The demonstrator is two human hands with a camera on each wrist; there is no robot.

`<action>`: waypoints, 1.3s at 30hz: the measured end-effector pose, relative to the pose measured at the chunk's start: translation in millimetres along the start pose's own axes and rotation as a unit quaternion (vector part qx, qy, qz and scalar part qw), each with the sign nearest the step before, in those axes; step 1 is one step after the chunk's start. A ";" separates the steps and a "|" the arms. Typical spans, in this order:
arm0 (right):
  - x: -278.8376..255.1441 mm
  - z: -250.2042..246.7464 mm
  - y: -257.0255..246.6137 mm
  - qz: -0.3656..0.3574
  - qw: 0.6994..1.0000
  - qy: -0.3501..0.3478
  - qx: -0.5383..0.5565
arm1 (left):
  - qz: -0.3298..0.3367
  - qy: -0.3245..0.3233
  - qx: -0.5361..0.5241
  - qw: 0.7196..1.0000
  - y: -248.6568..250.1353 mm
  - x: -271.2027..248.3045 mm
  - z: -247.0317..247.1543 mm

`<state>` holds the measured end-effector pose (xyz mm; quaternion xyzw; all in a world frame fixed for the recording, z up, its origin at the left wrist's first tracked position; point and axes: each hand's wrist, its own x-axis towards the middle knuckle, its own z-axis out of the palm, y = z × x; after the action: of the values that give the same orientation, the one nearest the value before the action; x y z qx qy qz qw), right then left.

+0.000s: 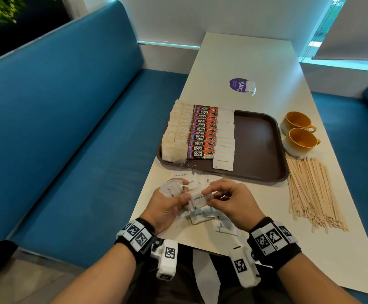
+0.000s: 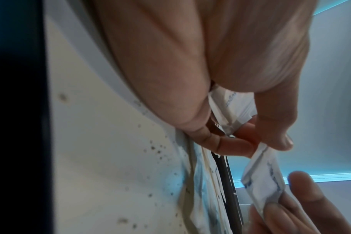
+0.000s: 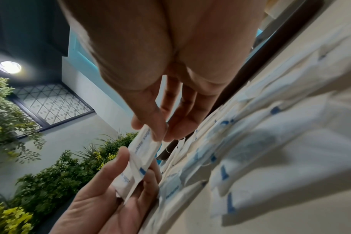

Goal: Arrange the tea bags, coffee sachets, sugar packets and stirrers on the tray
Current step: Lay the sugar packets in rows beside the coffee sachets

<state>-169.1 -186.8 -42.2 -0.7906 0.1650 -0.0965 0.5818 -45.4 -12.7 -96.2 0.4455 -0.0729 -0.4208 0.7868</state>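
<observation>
A brown tray [image 1: 255,145] carries columns of tea bags [image 1: 176,132], red coffee sachets [image 1: 202,132] and white sugar packets [image 1: 224,145]; its right half is bare. Wooden stirrers [image 1: 312,191] lie in a heap on the table right of the tray. In front of the tray, my left hand [image 1: 178,194] grips a small stack of sugar packets [image 1: 169,190]. My right hand [image 1: 211,194] pinches one sugar packet [image 1: 200,198] at its end, and my left thumb touches its other end. In the right wrist view this packet [image 3: 144,145] meets the stack [image 3: 126,178].
Loose sugar packets [image 1: 202,213] lie scattered on the white table under and around my hands. Two orange cups [image 1: 297,123] stand right of the tray. A purple sticker [image 1: 236,84] and a small white packet [image 1: 250,86] sit farther back. A blue bench [image 1: 68,128] runs along the left.
</observation>
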 end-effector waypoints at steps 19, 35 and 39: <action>9.6 -3.2 -1.8 0.055 0.994 0.034 0.083 | -0.011 0.012 0.034 0.999 1.2 -5.4 6.1; 79.9 -58.0 26.0 0.114 0.976 0.184 -0.011 | -0.031 0.018 -0.013 0.999 6.2 -2.0 4.9; 86.0 -56.9 27.5 0.122 0.975 0.155 -0.099 | -0.032 0.015 -0.018 0.999 7.4 -2.3 6.5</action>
<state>-113.1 -276.8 -54.5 -0.7936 0.3575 -0.1295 0.4751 -45.7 -13.4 -86.1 0.4397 -0.0393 -0.4405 0.7818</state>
